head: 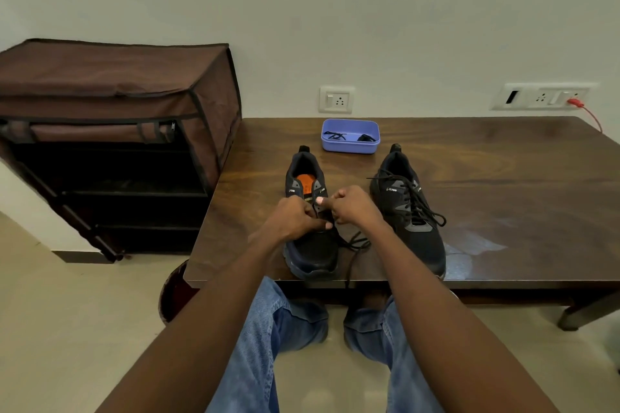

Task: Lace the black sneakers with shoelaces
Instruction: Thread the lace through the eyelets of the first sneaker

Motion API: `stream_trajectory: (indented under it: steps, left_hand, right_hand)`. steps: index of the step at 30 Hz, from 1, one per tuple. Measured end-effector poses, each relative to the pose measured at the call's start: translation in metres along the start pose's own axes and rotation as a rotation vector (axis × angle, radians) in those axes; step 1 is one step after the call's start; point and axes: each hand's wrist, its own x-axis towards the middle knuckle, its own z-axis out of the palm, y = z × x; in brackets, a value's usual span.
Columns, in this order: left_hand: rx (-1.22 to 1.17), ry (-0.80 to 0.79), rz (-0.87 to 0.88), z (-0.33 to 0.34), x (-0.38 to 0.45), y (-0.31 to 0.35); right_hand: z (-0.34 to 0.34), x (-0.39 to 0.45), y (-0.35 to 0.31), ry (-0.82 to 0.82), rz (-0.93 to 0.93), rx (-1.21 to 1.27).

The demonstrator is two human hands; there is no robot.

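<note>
Both hands are working over the left sneaker [310, 238], which is sitting at the table's [503, 171] near edge with its toe pointing toward the person. The left hand [295, 216] is curling its fingers round a black shoelace [352, 245] at the eyelets, and the right hand [352, 208] is pinching the same lace from the other side; the 2 hands are almost touching. The lace's loose end is trailing across the table and hanging over the near edge. The right sneaker [411, 211] is standing just beside the first, already laced, its ends lying loose. A blue tub [350, 146] is sitting behind both shoes near the table's far edge, holding dark lace pieces. A brown fabric shoe rack [117, 131] is standing off the table's left end.
</note>
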Motion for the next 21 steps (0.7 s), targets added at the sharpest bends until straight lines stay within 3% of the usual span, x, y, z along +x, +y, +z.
stream_trajectory:
  steps: [5,9,11,13,15,17,18,21]
  left_hand:
    - [-0.236,-0.068,-0.102,-0.007,0.002,-0.002]
    - [-0.443,-0.038,-0.160,-0.020,-0.004,-0.007]
    - [-0.654,0.300,-0.262,-0.031,-0.003,-0.013]
    - [-0.953,0.809,-0.381,-0.044,-0.002,-0.025]
    - [-1.094,1.105,-0.506,-0.053,-0.003,-0.041]
    - [-1.001,1.110,-0.586,-0.053,-0.003,-0.048]
    - [-0.955,1.052,-0.528,-0.049,-0.003,-0.046]
    - [-0.697,0.669,-0.215,-0.037,-0.006,-0.027]
  right_hand:
    - [0.011,0.003,-0.008,0.057,-0.034,-0.264]
    - [0.006,0.006,-0.010,0.058,0.001,-0.204]
    - [0.002,0.008,-0.009,0.047,0.027,-0.143]
    - [0.001,0.010,-0.007,0.030,0.055,-0.068]
    - [0.000,0.011,-0.006,0.001,0.092,0.003]
    - [-0.002,0.012,-0.006,-0.032,0.113,0.036]
    - [-0.002,0.011,-0.006,-0.046,0.121,0.045]
    - [-0.003,0.011,-0.008,-0.066,0.149,0.090]
